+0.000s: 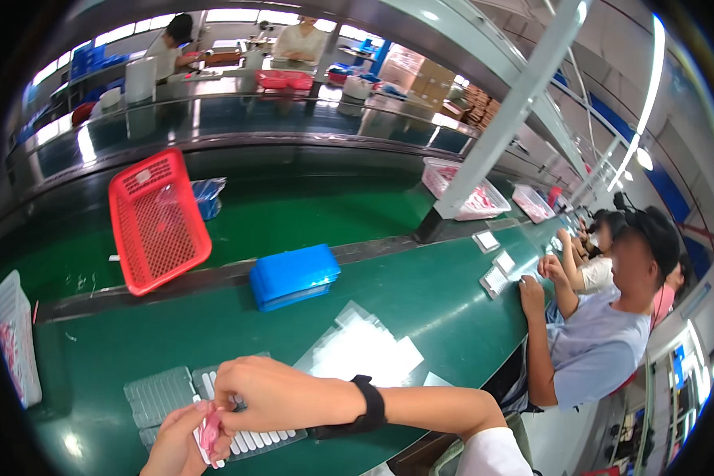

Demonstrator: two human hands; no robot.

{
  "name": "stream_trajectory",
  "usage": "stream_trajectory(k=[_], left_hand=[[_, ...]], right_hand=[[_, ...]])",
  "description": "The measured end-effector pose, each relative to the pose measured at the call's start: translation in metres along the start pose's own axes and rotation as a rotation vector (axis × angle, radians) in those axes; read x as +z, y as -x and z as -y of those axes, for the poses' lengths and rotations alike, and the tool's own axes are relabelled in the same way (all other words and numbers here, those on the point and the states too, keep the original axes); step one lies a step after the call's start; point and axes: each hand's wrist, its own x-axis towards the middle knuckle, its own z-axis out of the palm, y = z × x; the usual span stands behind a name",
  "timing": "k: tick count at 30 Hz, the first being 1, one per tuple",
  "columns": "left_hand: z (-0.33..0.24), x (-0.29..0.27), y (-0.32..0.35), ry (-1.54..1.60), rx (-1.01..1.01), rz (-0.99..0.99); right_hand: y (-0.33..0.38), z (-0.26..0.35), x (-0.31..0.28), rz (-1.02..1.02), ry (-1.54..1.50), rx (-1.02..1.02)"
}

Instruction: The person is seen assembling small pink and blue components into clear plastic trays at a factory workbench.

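Over the near side of the clear tray [157, 394], pink piece [209, 431] sits between both hands, long axis roughly away from the body. Left hand [176, 446] has fingers clamped on it; right hand [276, 392] fingertips bunch at its right side, can't tell if gripping. Neither hand looks nearer.

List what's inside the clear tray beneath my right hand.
White sticks lie side by side in the clear tray; what your right hand covers can't be seen.
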Motion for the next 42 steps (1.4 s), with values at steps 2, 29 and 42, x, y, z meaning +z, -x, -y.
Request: stream_trajectory(k=[2,29,42], left_hand=[[0.005,-0.011,-0.01,0.005,0.018,0.129],[-0.05,-0.102,0.082,0.179,0.476,-0.267],[-0.205,-0.381,0.141,-1.023,0.728,-1.275]], right_hand=[[0.001,0.001,-0.001,-0.023,0.024,0.023],[0.081,0.066,-0.058,-0.16,0.331,0.1],[0.094,0.042,-0.105,-0.399,0.511,0.127]])
